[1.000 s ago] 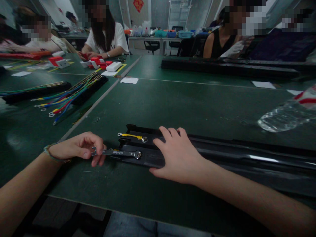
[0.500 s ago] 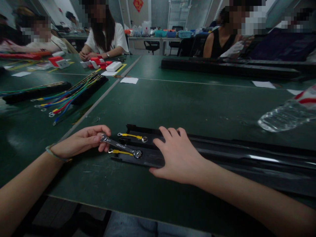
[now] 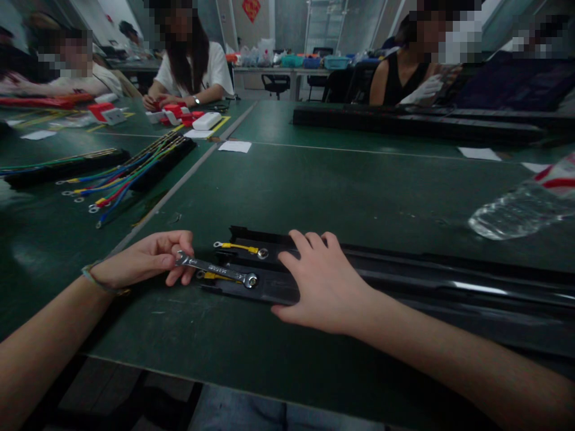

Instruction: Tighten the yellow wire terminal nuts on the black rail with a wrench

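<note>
Gleaming silver, its shank lettered, the wrench (image 3: 215, 269) points its open end left, long axis running rightward and slightly nearer to the ring end over a bolt (image 3: 253, 281) in the black channel (image 3: 276, 285); the left hand (image 3: 150, 257) curls at the open end, grip unclear; the right hand (image 3: 330, 281) spreads wide across the channel on the tabletop (image 3: 314, 191)

Bare left hand (image 3: 148, 258), thin pale-green cord bracelet (image 3: 95, 283) around that wrist, bare right hand (image 3: 326, 281), both forearms sleeveless, faded blue jeans (image 3: 242, 410).
</note>
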A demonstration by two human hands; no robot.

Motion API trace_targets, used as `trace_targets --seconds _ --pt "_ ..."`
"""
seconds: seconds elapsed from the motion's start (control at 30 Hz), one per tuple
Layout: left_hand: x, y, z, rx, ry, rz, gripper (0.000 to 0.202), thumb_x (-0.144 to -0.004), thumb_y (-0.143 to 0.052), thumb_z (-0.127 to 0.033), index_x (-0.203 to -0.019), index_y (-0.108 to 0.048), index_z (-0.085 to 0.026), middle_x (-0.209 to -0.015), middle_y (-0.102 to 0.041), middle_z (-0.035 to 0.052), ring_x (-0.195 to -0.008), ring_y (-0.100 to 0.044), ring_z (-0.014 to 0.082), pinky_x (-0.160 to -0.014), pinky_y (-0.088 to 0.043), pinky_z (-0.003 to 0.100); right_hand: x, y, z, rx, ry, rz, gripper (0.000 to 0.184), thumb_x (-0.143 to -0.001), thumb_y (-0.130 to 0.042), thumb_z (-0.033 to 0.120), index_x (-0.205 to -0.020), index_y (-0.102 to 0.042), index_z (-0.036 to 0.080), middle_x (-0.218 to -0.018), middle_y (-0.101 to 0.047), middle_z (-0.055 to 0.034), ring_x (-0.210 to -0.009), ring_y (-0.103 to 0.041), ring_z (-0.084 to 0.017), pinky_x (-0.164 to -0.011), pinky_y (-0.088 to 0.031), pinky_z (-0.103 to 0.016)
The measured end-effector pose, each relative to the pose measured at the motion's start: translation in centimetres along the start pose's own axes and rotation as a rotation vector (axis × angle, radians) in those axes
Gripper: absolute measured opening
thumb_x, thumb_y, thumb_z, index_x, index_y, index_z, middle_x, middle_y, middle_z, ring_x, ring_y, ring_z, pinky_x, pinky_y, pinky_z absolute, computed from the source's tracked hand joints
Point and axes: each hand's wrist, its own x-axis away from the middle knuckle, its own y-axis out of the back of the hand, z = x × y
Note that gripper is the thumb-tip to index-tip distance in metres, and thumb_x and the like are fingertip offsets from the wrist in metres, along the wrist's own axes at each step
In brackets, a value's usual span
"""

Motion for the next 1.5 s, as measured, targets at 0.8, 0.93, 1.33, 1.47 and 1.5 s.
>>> trace_targets --seconds 0.8,0.93,1.33,1.47,1.5 --pt "-0.3 -0.6 -0.4 -0.029 0.000 0.069 0.023 -0.067 -0.066 -0.031 -0.076 -0.051 -0.016 -0.054 -0.052 -0.0010 -0.062 -0.053 0.0175 -0.055 -0.039 0.025 0.0 0.1 0.0 0.004 0.004 0.000 0.066 -0.063 -0.041 0.065 -0.105 -0.055 0.017 -0.126 -0.037 -0.0185 -0.109 -0.035 -0.036 -0.086 -0.022 -0.053" --pt "-0.2 -0.4 -0.3 -0.064 -0.005 0.028 0.024 -0.069 -0.064 -0.033 -0.077 -0.051 -0.015 -0.058 -0.053 -0.0002 -0.062 -0.052 0.0164 -0.055 -0.039 0.025 0.0 0.2 0.1 0.004 -0.003 0.011 0.066 -0.062 -0.042 0.064 -0.105 -0.055 0.016 -0.126 -0.036 -0.0193 -0.109 -0.035 -0.036 -0.086 -0.023 -0.052" --pt "0.0 0.5 0.3 -0.097 0.018 -0.076 0.025 -0.071 -0.062 -0.036 -0.082 -0.052 -0.016 -0.058 -0.051 -0.0014 -0.061 -0.050 0.0150 -0.055 -0.037 0.024 0.0 -0.1 0.0 -0.007 0.005 -0.027 0.065 -0.062 -0.042 0.064 -0.104 -0.056 0.016 -0.125 -0.038 -0.0206 -0.109 -0.036 -0.036 -0.085 -0.023 -0.053" --pt "0.0 0.4 0.3 -0.095 0.022 -0.079 0.025 -0.071 -0.062 -0.036 -0.082 -0.052 -0.016 -0.058 -0.050 -0.0015 -0.061 -0.049 0.0146 -0.055 -0.037 0.024 0.0 -0.1 -0.1 -0.014 0.012 -0.025 0.067 -0.063 -0.040 0.065 -0.104 -0.056 0.016 -0.125 -0.038 -0.0214 -0.109 -0.036 -0.037 -0.085 -0.023 -0.054" --pt "0.0 0.4 0.3 -0.098 0.024 -0.078 0.025 -0.071 -0.062 -0.036 -0.082 -0.052 -0.016 -0.058 -0.051 -0.0015 -0.061 -0.049 0.0146 -0.055 -0.037 0.024 0.0 -0.1 -0.1 -0.017 0.010 -0.021 0.067 -0.063 -0.039 0.066 -0.105 -0.056 0.016 -0.125 -0.038 -0.0215 -0.109 -0.036 -0.037 -0.085 -0.023 -0.054"
